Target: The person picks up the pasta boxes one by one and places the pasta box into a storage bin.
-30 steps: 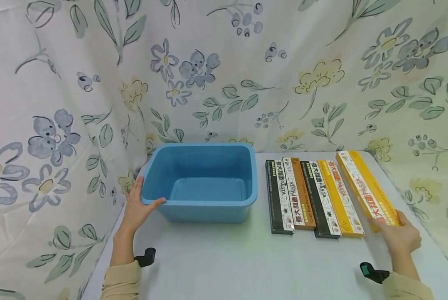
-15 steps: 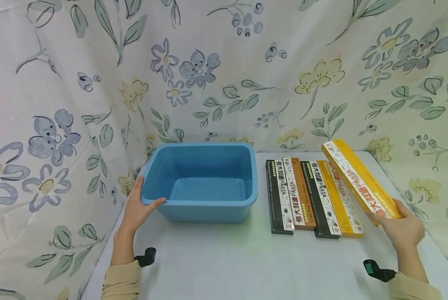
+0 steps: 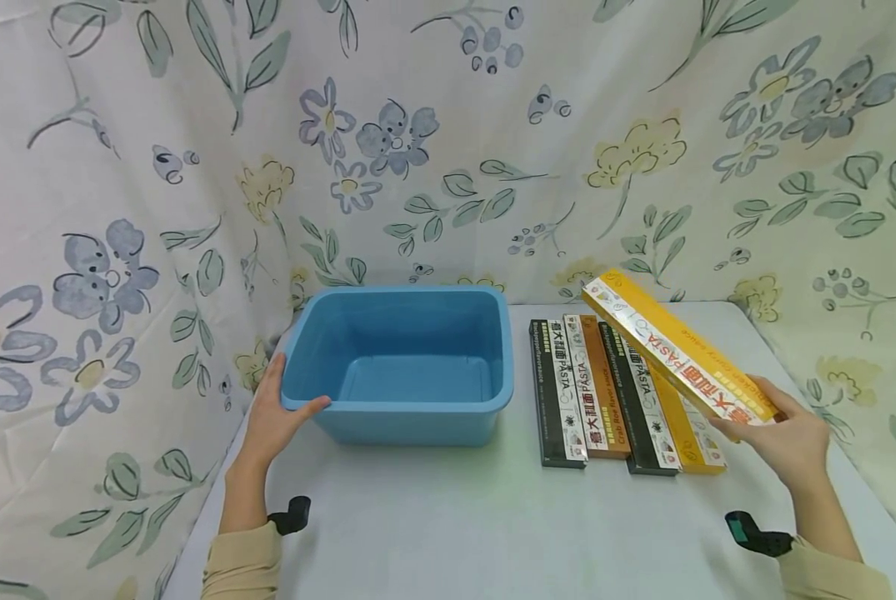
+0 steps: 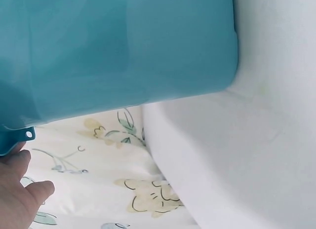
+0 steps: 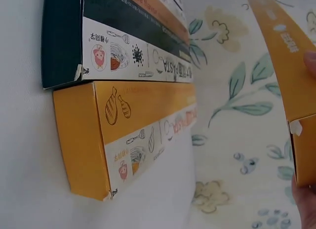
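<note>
My right hand (image 3: 781, 433) grips the near end of a yellow-and-white pasta box (image 3: 680, 350). The box is raised and tilted over the other boxes, its far end pointing to the back left. In the right wrist view, fingers hold this orange-yellow box (image 5: 284, 76) at the right edge. My left hand (image 3: 271, 417) rests at the near left corner of a blue plastic basin (image 3: 417, 429), thumb across the front rim and fingers spread along the left side. The left wrist view shows the basin wall (image 4: 123, 46) and part of the left hand (image 4: 19, 194) by a holed tab.
Beneath the raised box, several pasta boxes lie side by side: a black one (image 3: 556, 400), a brown one (image 3: 601, 392), another black one (image 3: 650, 425) and a yellow one (image 3: 698, 442), partly covered. A floral cloth (image 3: 448, 125) hangs behind the white table (image 3: 455, 525).
The yellow pasta box has been lifted from the right of the row and has moved left over the other boxes, tilting leftward. My left hand and the basin have stayed in place.
</note>
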`<state>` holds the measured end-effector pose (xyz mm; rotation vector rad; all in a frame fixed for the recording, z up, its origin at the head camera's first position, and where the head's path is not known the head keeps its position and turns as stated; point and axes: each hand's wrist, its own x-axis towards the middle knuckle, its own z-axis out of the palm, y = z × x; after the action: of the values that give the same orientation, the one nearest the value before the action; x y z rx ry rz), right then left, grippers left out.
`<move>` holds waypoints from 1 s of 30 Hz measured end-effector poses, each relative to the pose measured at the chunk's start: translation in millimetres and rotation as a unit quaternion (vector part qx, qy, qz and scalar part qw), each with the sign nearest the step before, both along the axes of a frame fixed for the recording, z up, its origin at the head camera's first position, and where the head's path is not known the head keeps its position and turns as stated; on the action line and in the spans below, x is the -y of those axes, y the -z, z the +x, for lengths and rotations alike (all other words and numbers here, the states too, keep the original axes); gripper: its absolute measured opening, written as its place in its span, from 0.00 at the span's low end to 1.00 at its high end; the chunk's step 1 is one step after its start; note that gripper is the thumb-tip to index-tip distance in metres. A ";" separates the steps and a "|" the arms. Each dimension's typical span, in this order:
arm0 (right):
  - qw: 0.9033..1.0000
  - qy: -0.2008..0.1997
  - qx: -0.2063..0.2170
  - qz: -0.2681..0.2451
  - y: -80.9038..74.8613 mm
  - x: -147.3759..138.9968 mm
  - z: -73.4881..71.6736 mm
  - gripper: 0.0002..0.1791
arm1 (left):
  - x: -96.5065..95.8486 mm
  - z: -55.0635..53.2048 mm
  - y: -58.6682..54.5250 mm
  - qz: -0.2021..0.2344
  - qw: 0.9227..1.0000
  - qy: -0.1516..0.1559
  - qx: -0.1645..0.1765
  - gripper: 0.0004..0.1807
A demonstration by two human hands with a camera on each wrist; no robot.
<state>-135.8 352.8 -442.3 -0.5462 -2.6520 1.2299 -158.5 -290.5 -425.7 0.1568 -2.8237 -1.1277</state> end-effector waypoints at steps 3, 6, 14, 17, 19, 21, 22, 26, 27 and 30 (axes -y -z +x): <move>1.000 -0.015 -0.021 -0.008 -1.3 6.6 -1.4 0.49 | 0.1 0.1 0.0 0.001 1.000 0.003 -0.001 0.60; 0.999 -0.032 -0.034 -0.022 -2.6 12.7 -3.2 0.48 | 0.1 -0.3 0.3 0.002 1.000 0.006 -0.002 0.60; 0.991 -0.096 -0.061 -0.072 -16.5 33.6 -10.8 0.47 | 0.9 -0.7 0.0 0.006 1.000 0.003 0.001 0.60; 0.988 -0.120 -0.067 -0.068 -23.0 42.6 -13.8 0.46 | 0.9 -0.1 -0.1 0.007 1.000 0.000 0.004 0.60; 0.986 -0.137 -0.071 -0.066 -27.5 48.3 -15.9 0.46 | 0.6 0.3 0.1 0.009 1.000 -0.002 0.005 0.60; 0.983 -0.156 -0.073 -0.067 -32.3 54.4 -18.3 0.46 | 0.1 0.0 0.2 0.011 1.000 -0.003 0.005 0.60; 0.981 -0.165 -0.075 -0.066 -34.9 57.6 -19.4 0.46 | -0.1 -0.1 0.2 0.012 1.000 -0.003 0.003 0.60; 0.972 -0.208 -0.084 -0.077 -43.3 70.9 -23.2 0.47 | -0.3 -0.4 -0.5 0.015 1.000 -0.001 0.000 0.60; 0.969 -0.217 -0.086 -0.082 -44.9 74.3 -23.6 0.47 | -0.1 -0.4 -0.7 0.015 1.000 0.000 -0.001 0.60; 0.960 -0.245 -0.092 -0.103 -48.2 85.2 -25.1 0.46 | 1.1 -0.6 -0.5 0.016 1.000 0.005 0.000 0.60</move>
<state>-160.9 267.6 -394.1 0.2171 -2.5942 1.6033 -159.1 -291.6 -425.2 0.1459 -2.8100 -1.1741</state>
